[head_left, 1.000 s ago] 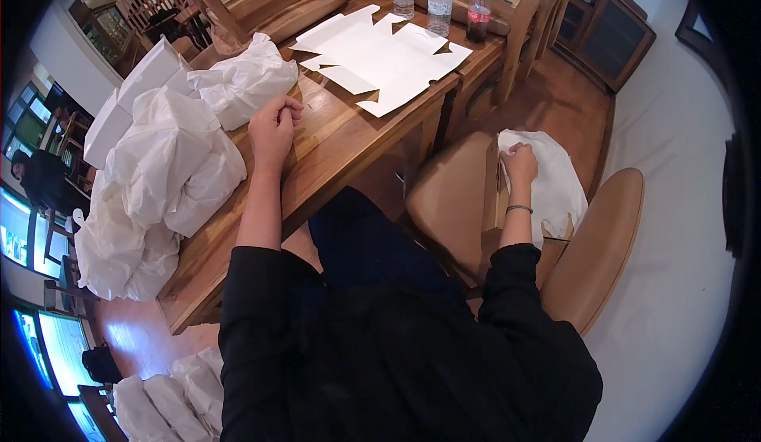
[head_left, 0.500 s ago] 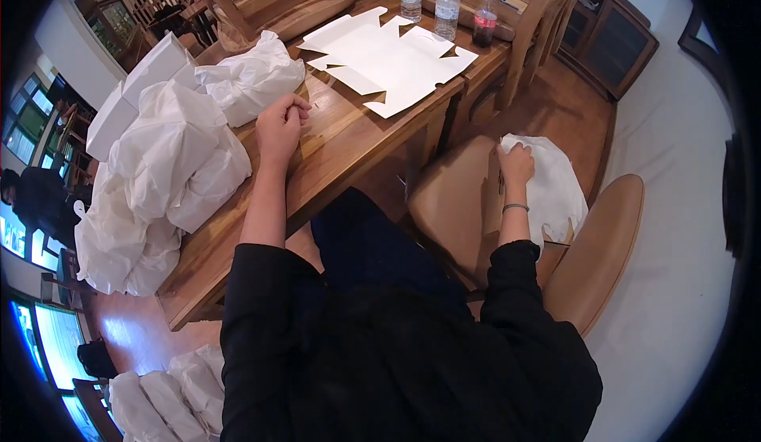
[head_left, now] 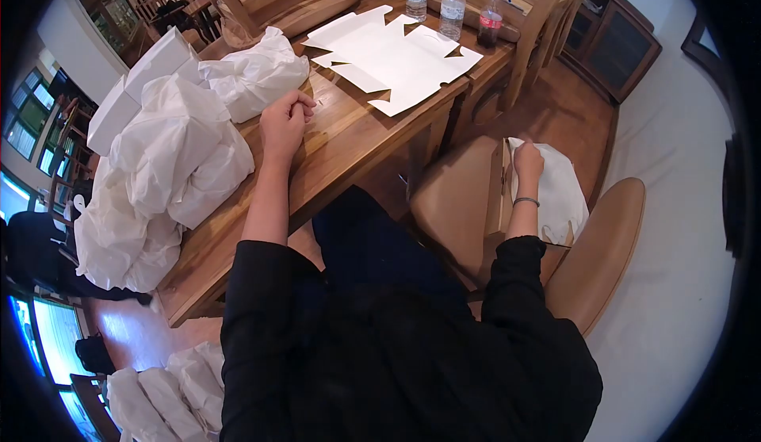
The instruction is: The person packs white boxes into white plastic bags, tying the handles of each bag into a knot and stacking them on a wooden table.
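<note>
My left hand (head_left: 284,123) rests on the wooden table, fingers curled in, with nothing visible in them. Beside it is a white wrapped bundle (head_left: 258,73). A flat white cardboard box blank (head_left: 396,57) with notched edges lies beyond that hand. On my right, a brown cardboard box (head_left: 497,192) rests on a tan chair (head_left: 452,184). White, thin material (head_left: 564,196) with a ragged lower edge shows at the box. My right hand (head_left: 529,160) is closed at its near upper edge; the fingertips are hidden.
Several white bundles (head_left: 170,153) and white boxes (head_left: 147,77) crowd the table's left end. Two water bottles (head_left: 453,10) and a cola bottle (head_left: 490,20) stand behind the blank. Upturned chairs (head_left: 293,6) occupy the back. A wall (head_left: 674,228) borders the right.
My right hand has shifted slightly right and down over the white material, and its fingers are more tucked under. My left hand stays in place. A dark-clothed person at far left has moved.
</note>
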The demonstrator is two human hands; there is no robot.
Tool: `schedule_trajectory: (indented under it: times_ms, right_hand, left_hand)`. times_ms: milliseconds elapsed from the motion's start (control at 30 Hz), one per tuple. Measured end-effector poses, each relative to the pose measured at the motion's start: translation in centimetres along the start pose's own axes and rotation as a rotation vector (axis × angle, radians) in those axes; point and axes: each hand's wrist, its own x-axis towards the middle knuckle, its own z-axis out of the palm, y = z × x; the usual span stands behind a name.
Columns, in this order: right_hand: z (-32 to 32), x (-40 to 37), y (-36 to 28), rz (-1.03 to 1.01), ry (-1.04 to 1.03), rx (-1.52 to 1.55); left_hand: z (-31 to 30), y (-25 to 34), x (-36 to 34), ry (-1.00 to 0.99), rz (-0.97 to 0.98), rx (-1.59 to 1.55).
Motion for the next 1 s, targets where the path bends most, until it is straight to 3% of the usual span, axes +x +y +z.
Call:
schedule_trajectory:
  times_ms: [200,600,1000]
  right_hand:
    - [-1.6,-0.8,-0.9,-0.011,-0.073,-0.029]
    - [-1.1,-1.0,-1.7,-0.014,0.033,0.042]
    - [-0.1,0.7,0.1,-0.027,-0.069,0.033]
  left_hand:
    - [0.0,-0.1,0.1,-0.010,0.002,0.040]
    - [0.1,-0.4,0.2,-0.004,-0.015,0.007]
    - [0.0,0.2,0.1,-0.020,-0.017,0.035]
